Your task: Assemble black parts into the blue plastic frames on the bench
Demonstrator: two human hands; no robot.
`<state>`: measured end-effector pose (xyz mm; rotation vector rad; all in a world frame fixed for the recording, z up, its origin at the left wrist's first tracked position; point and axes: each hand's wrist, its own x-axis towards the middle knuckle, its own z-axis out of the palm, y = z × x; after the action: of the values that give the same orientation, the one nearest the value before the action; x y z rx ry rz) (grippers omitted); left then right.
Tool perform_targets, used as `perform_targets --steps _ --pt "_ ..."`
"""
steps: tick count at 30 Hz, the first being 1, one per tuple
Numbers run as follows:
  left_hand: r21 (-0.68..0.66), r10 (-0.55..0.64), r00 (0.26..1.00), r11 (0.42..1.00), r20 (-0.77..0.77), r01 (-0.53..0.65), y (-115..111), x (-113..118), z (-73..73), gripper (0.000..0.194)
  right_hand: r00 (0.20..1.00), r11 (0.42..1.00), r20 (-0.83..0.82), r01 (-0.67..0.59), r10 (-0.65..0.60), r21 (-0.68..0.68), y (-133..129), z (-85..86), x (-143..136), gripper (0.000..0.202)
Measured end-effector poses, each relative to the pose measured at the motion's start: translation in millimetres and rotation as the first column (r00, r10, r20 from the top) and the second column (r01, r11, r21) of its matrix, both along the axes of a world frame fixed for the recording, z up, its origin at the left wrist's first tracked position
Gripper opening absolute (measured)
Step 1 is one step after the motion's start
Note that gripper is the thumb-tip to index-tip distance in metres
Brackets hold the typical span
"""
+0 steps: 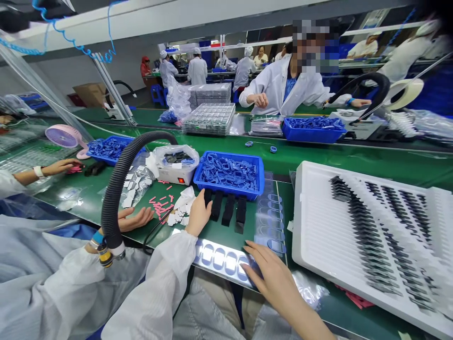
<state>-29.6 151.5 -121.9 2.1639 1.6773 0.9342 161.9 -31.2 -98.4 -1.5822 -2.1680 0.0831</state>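
Observation:
My left hand point(198, 215) reaches to the leftmost of several black strips point(228, 210) lying in a row below a blue bin. Its index finger and thumb are apart at that strip, which the hand partly hides; no firm grip shows. My right hand point(272, 274) lies open, fingers spread, on the right end of a shiny sheet of oval film pieces point(219, 259) at the table's front edge. A clear sheet with oval outlines point(269, 212) lies just beyond the right hand. White pieces point(182, 208) and pink strips point(163, 204) are scattered left of my left hand.
The blue bin point(230, 193) holds blue plastic parts. A white tray point(300, 226) of black parts stands at right. A co-worker's hand point(136, 219) rests near a black ribbed hose point(118, 174) at left. Another person point(283, 89) sits across the bench.

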Motion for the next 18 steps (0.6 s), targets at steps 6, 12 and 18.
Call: perform_targets --steps 6,12,18 --pt "-0.034 0.019 0.999 0.999 -0.031 -0.02 -1.6 3.0 3.2 0.047 1.0 0.999 -0.026 0.005 -0.003 0.052 -0.1 -4.7 1.0 0.029" --pt "-0.078 0.057 0.995 0.995 -0.08 -0.063 -5.2 6.0 9.6 0.052 1.0 0.993 -0.024 -0.007 0.01 0.12 -0.3 -10.3 3.2 0.031" --pt "-0.116 0.068 0.989 0.99 -0.132 -0.083 -5.9 8.4 14.3 0.046 0.999 0.991 -0.044 -0.022 0.028 0.132 -1.4 -14.8 5.9 0.034"
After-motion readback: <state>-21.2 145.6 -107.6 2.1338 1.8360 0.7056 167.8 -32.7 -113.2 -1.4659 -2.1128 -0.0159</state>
